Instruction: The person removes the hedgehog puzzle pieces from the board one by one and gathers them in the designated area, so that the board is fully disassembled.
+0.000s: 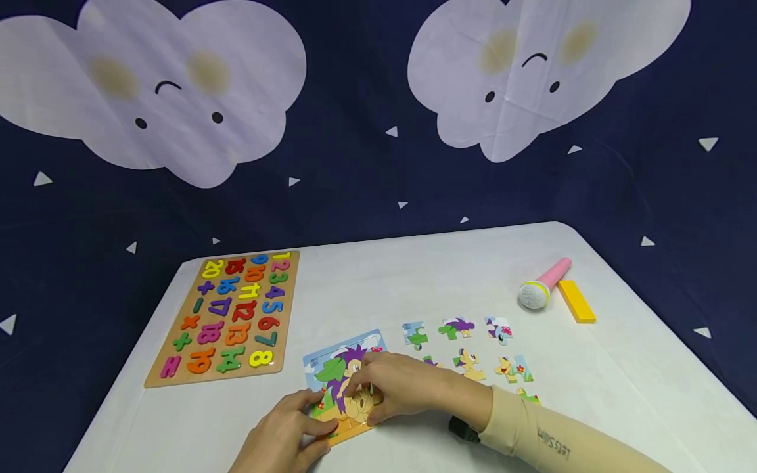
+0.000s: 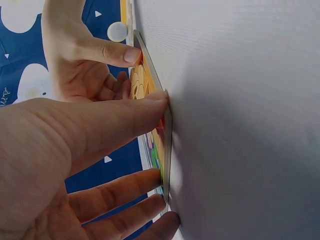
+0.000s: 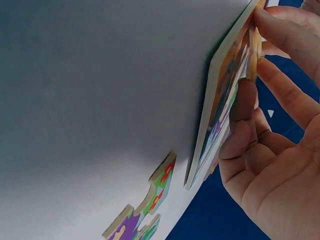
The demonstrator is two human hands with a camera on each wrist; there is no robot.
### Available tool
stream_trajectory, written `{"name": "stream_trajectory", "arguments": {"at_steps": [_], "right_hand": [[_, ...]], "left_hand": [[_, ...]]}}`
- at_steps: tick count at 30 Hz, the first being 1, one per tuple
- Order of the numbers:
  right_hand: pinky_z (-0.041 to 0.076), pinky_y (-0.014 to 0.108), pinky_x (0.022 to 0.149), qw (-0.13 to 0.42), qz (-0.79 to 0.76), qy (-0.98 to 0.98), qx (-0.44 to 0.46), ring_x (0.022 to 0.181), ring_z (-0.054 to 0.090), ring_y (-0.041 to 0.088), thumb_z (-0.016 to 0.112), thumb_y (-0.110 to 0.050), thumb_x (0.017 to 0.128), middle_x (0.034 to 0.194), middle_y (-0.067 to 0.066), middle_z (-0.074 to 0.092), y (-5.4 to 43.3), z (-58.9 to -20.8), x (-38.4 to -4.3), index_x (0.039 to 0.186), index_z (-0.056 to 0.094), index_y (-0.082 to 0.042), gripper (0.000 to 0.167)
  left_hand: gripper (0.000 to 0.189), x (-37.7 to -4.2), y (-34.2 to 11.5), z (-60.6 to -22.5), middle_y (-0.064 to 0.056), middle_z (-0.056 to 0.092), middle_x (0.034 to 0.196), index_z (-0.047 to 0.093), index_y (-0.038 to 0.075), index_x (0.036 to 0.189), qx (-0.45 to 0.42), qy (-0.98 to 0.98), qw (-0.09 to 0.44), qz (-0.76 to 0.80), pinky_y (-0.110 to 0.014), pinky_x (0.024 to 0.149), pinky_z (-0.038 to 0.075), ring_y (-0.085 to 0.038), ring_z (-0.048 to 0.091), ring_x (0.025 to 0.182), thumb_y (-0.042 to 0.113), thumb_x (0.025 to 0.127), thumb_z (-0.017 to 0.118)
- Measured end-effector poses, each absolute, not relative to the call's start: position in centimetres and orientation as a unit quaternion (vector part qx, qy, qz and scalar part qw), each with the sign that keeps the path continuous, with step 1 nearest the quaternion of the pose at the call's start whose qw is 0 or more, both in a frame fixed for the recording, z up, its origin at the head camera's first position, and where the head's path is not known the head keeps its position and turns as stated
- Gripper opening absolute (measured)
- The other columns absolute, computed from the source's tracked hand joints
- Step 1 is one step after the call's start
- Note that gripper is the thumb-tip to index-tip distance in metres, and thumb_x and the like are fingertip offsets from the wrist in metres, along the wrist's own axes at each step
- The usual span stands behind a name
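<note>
A jigsaw board (image 1: pixel 345 430) with a purple-haired hedgehog picture and an orange lower border lies near the table's front. My left hand (image 1: pixel 284 427) holds its near left corner, thumb on the front border and fingers along the left side. Over the lower part of the picture, my right hand (image 1: pixel 408 386) pinches a tan puzzle piece (image 1: pixel 362 404) between thumb and fingers. From the right wrist, that piece (image 3: pixel 253 55) shows edge-on at the fingertips, tilted over the board (image 3: pixel 212 95). The right hand covers the picture's right side.
Several loose puzzle pieces (image 1: pixel 457 327) lie in rows right of the board, some partly behind my right forearm. A wooden number board (image 1: pixel 221 322) lies at the left. Back right are a pink toy microphone (image 1: pixel 544 284) and a yellow block (image 1: pixel 576 302).
</note>
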State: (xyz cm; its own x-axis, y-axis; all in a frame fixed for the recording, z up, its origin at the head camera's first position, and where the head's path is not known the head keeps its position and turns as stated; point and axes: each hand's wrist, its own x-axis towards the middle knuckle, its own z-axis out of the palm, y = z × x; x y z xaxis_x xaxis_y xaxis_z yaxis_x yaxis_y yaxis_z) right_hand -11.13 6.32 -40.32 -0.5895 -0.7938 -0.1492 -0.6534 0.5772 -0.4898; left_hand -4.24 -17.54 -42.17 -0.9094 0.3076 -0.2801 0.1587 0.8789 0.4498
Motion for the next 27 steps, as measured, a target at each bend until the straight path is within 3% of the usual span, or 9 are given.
{"name": "stream_trajectory", "arguments": {"at_steps": [5,13,16,23,27], "right_hand": [[0.052,0.014,0.088,0.164,-0.184,0.871,-0.424,0.098,0.054,-0.006,0.097,-0.028,0.082,0.112,-0.018,0.072,6.3,-40.3,-11.1,0.123,0.080,-0.027,0.044],[0.038,0.013,0.060,0.101,-0.137,0.878,-0.447,0.074,0.043,-0.004,0.096,-0.032,0.079,0.096,-0.014,0.065,6.5,-40.0,-10.7,0.121,0.081,-0.031,0.045],[0.037,0.013,0.061,0.098,-0.134,0.882,-0.441,0.072,0.041,-0.004,0.095,-0.034,0.079,0.092,-0.013,0.062,6.9,-39.9,-10.7,0.119,0.082,-0.030,0.042],[0.043,0.015,0.066,0.121,-0.167,0.887,-0.414,0.076,0.047,-0.003,0.093,-0.033,0.081,0.105,-0.012,0.066,8.9,-39.2,-10.7,0.120,0.081,-0.029,0.041],[0.047,0.014,0.070,0.119,-0.188,0.890,-0.399,0.078,0.053,-0.003,0.092,-0.031,0.081,0.102,-0.013,0.066,10.7,-38.9,-10.5,0.120,0.081,-0.028,0.040]], "left_hand": [[0.029,-4.2,-17.4,-42.1,-0.011,0.067,0.145,0.087,0.026,0.110,0.121,0.954,0.177,0.209,-0.070,0.104,0.055,-0.040,0.060,0.136,0.027,0.082,0.094],[0.030,-4.2,-17.2,-42.1,-0.011,0.067,0.146,0.087,0.026,0.111,0.127,0.955,0.177,0.202,-0.070,0.105,0.055,-0.040,0.060,0.136,0.028,0.082,0.094],[0.030,-4.2,-17.3,-42.1,-0.012,0.067,0.147,0.087,0.025,0.112,0.129,0.955,0.176,0.202,-0.070,0.104,0.054,-0.042,0.060,0.137,0.028,0.083,0.094],[0.031,-4.1,-17.4,-42.1,-0.012,0.067,0.147,0.086,0.024,0.112,0.131,0.956,0.170,0.201,-0.071,0.102,0.055,-0.043,0.060,0.138,0.027,0.082,0.094],[0.031,-4.0,-17.3,-42.1,-0.011,0.067,0.146,0.087,0.024,0.111,0.127,0.958,0.165,0.199,-0.070,0.102,0.056,-0.042,0.061,0.137,0.027,0.081,0.095]]}}
